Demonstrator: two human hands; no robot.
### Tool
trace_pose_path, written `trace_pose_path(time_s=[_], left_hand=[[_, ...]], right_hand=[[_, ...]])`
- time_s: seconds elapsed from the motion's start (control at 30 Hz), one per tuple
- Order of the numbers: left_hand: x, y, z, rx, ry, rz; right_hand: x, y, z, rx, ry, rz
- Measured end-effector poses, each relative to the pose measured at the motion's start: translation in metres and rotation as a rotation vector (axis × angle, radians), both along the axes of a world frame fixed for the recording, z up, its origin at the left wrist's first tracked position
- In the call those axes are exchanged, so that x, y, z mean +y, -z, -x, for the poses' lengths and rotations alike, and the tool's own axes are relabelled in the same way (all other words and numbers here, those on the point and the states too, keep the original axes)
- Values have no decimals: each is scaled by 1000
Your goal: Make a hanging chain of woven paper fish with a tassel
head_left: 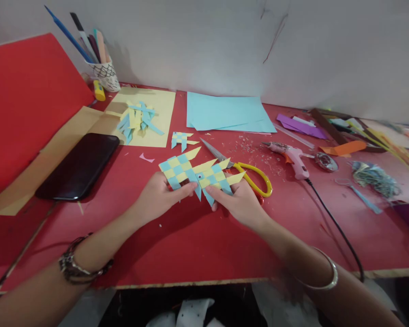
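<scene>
Two woven paper fish in blue and yellow checks are held side by side above the red table. My left hand (165, 193) pinches the left woven paper fish (177, 169) between thumb and fingers. My right hand (240, 197) is closed on the right woven paper fish (214, 176), which has a small googly eye; its thumb lies on the front. The two fish meet or overlap in the middle; I cannot tell if they are joined. A smaller woven fish (182, 140) lies just beyond them. Yellow-handled scissors (255, 175) lie partly behind my right hand.
Paper strips (140, 119) lie on a cream sheet (160, 113), with blue sheets (225, 112) at the back. A black phone (80, 165) is on the left, near a pen cup (105, 76). To the right are a pink glue gun (295, 159) with its cord, and a thread bundle (375, 178).
</scene>
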State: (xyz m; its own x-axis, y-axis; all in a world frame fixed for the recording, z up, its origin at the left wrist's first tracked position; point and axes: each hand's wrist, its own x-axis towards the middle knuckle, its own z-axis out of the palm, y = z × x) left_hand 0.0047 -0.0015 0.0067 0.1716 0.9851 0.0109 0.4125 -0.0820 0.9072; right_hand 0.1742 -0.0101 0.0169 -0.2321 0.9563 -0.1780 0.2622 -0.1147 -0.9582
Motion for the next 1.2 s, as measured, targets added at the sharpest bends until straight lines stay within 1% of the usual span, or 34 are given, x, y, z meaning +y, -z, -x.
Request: trace_pose_path(time_s=[0.23, 0.57, 0.67, 0.83, 0.93, 1.03, 1.1, 1.2], left_hand=[[0, -3, -1, 3, 17, 9], [2, -6, -1, -25, 44, 36], [2, -6, -1, -30, 62, 31], [1, -2, -1, -30, 71, 54], [1, -1, -1, -74, 31, 41], [2, -1, 1, -131, -32, 70], [3, -1, 1, -157, -73, 87], [4, 0, 1, -177, -127, 66]], right_hand=[[0, 0, 0, -21, 2, 17], [0, 1, -2, -42, -12, -18], [0, 2, -2, -26, -16, -30], [1, 1, -1, 48, 27, -87], [2, 1, -1, 54, 47, -117], [3, 1, -2, 45, 44, -127], [3, 2, -3, 33, 34, -114], [2, 2, -3, 22, 14, -76]])
